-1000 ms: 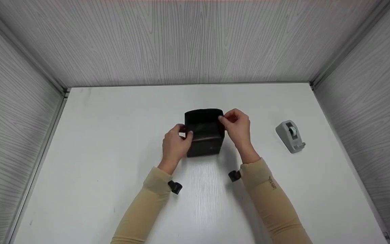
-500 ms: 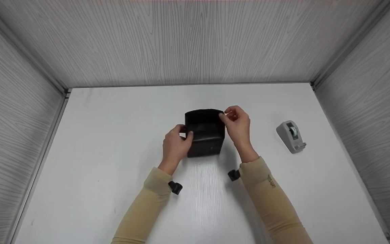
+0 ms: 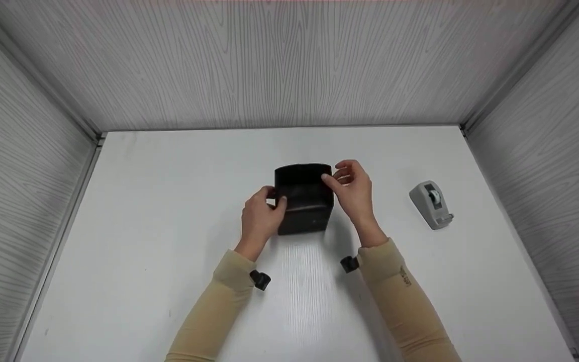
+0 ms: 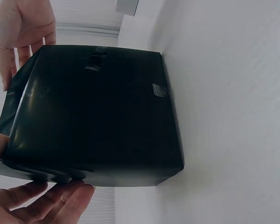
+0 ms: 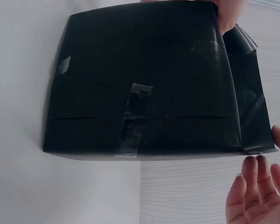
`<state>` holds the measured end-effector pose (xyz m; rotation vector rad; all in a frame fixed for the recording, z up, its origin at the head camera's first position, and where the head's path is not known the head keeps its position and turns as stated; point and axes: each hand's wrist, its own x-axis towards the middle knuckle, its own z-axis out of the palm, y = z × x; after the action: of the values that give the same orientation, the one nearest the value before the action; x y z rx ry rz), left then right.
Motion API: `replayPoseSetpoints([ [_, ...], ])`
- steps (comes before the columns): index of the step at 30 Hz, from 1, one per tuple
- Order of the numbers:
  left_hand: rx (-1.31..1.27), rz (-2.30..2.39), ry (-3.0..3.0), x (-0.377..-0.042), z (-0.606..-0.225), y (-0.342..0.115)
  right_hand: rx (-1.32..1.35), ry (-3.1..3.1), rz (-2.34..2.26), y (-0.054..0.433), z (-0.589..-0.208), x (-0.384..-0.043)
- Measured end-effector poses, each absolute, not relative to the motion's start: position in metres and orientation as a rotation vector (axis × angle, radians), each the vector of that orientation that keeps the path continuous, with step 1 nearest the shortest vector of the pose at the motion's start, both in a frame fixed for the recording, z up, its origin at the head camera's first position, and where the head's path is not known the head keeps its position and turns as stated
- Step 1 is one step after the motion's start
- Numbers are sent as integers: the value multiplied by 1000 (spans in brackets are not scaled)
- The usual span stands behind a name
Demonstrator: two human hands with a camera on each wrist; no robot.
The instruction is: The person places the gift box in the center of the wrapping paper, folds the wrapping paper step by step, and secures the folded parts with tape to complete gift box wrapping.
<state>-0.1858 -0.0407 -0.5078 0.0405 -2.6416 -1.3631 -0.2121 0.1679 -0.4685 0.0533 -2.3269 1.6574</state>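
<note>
A box wrapped in glossy black paper (image 3: 302, 221) stands mid-table in the head view, its far end rising as a raised flap (image 3: 297, 173). Short strips of clear tape (image 5: 137, 105) lie across the paper in the right wrist view. My left hand (image 3: 261, 217) grips the box's left side, thumb on the near face and fingers curled beneath in the left wrist view (image 4: 51, 203). At the flap's right edge, my right hand (image 3: 356, 196) holds the paper lightly, its thumb over the inner face and its fingers on the outer side, as the right wrist view (image 5: 259, 196) shows.
To the right on the white table (image 3: 143, 226) stands a grey tape dispenser (image 3: 431, 204) with a roll in it. Grey wood-grain panels (image 3: 279, 65) enclose the table at the back and both sides. A small black camera sits on each sleeve.
My right thumb has slid slightly left onto the flap, and the fingers of that hand have spread a little. The left hand and the box have stayed nearly still.
</note>
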Motion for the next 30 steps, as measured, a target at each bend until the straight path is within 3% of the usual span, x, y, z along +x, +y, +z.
replayPoseSetpoints([
  [30, 6, -1343, -2610, -184, -508, -40, 138, -2438, 1525, 177, -492, -184],
])
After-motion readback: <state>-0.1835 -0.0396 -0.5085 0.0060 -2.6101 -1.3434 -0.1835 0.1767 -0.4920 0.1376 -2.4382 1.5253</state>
